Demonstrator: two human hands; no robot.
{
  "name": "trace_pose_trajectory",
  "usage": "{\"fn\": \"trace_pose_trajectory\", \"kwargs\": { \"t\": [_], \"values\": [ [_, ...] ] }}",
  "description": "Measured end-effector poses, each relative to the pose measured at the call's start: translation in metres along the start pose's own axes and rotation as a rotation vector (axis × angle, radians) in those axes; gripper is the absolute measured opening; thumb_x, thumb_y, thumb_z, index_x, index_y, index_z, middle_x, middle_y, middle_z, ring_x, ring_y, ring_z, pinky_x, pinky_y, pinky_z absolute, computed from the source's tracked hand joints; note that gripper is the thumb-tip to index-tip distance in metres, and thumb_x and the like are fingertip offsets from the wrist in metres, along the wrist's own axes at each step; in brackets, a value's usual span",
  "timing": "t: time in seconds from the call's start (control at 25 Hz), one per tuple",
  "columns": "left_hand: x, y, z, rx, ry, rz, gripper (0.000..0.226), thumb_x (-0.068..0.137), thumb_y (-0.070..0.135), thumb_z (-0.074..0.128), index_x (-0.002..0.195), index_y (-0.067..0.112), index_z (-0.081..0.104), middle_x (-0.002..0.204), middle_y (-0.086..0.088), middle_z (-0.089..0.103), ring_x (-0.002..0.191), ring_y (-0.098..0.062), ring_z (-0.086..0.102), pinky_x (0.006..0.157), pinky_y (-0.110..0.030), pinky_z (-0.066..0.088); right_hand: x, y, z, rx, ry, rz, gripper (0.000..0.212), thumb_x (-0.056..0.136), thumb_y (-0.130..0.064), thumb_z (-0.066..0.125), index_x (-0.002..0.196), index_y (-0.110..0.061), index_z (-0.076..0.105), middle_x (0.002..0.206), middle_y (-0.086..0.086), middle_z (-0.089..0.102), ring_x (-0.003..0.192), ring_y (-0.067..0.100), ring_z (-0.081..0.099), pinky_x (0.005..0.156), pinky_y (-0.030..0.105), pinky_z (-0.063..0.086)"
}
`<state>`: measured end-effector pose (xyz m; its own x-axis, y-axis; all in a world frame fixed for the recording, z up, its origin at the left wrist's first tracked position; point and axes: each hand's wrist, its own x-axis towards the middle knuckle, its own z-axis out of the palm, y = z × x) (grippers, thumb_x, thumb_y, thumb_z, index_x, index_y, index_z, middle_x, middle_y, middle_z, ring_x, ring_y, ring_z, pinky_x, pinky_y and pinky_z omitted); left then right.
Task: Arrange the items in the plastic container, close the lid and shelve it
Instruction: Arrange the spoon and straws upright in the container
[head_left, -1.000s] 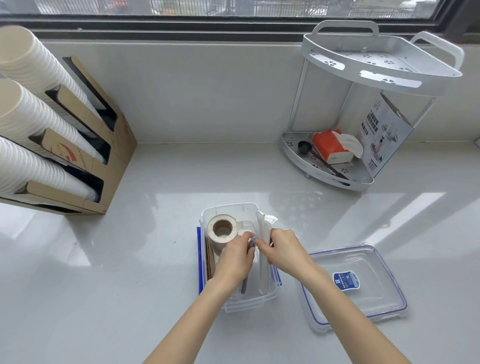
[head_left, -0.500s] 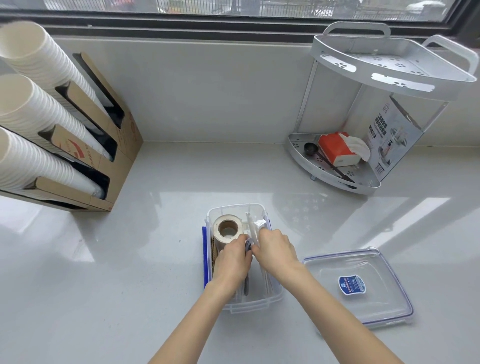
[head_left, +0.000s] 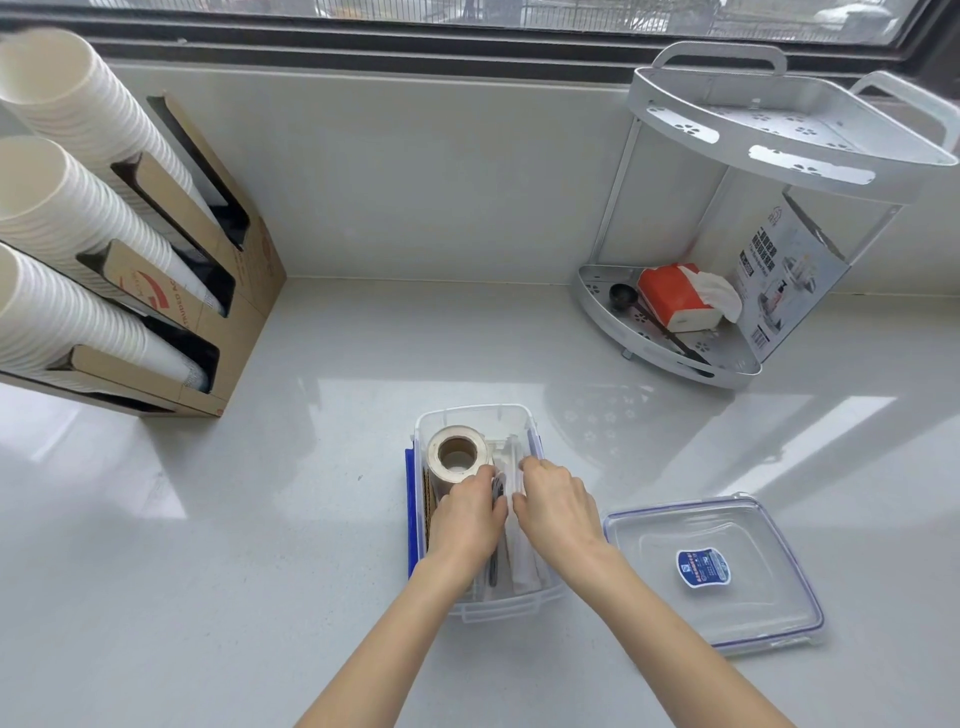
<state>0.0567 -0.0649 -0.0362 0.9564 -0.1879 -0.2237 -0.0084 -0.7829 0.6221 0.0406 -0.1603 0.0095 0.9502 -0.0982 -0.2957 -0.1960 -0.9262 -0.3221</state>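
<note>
The clear container (head_left: 475, 415) sits on the counter (head_left: 208, 519), lid (head_left: 711, 566) off and lying flat at its 3 o'clock. Both hands are down inside it. The left hand (head_left: 467, 514) curls around a dark utensil (head_left: 500, 488) beside the tape roll (head_left: 457, 457); the right hand (head_left: 558, 512) presses bent fingers on white packets (head_left: 522, 566). The rack (head_left: 670, 358) stands at 1 o'clock, well apart.

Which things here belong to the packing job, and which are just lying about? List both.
Job:
plastic container
tape roll
white packets
lid
corner shelf rack
left hand
right hand

Lying about:
paper cup stacks
cardboard cup holder
tissue pack
black scoop
</note>
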Motion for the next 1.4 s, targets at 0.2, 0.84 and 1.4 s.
{"fn": "trace_pose_trajectory", "kwargs": {
  "t": [0.2, 0.84, 1.4],
  "values": [
    [0.001, 0.002, 0.001, 0.060, 0.002, -0.012, 0.029, 0.091, 0.021, 0.042, 0.118, 0.011, 0.045, 0.108, -0.015, 0.065, 0.101, -0.036, 0.059, 0.074, -0.040, 0.047, -0.004, 0.012, 0.000, 0.173, 0.136, -0.020, 0.030, 0.091, -0.015, 0.042, 0.120, -0.014, 0.051, 0.121, 0.009, 0.050, 0.103, 0.035, 0.056, 0.081, 0.039, 0.045],
    [0.003, 0.003, 0.005, 0.290, -0.040, -0.047, 0.030, 0.090, 0.016, 0.041, 0.118, 0.008, 0.044, 0.116, -0.017, 0.063, 0.104, -0.038, 0.060, 0.081, -0.042, 0.048, -0.010, 0.034, 0.008, 0.344, 0.131, -0.011, 0.033, 0.088, -0.014, 0.046, 0.120, -0.020, 0.048, 0.115, 0.009, 0.050, 0.101, 0.030, 0.058, 0.081, 0.037, 0.046],
    [0.004, 0.009, -0.031, 0.044, -0.137, 0.039, 0.033, 0.090, 0.020, 0.043, 0.119, 0.009, 0.056, 0.117, -0.010, 0.065, 0.109, -0.023, 0.059, 0.095, -0.034, 0.047, -0.009, 0.038, 0.008, 0.363, 0.139, -0.025, 0.032, 0.091, -0.027, 0.045, 0.123, -0.023, 0.047, 0.115, 0.005, 0.055, 0.097, 0.025, 0.058, 0.079, 0.034, 0.044]
  ]
}}
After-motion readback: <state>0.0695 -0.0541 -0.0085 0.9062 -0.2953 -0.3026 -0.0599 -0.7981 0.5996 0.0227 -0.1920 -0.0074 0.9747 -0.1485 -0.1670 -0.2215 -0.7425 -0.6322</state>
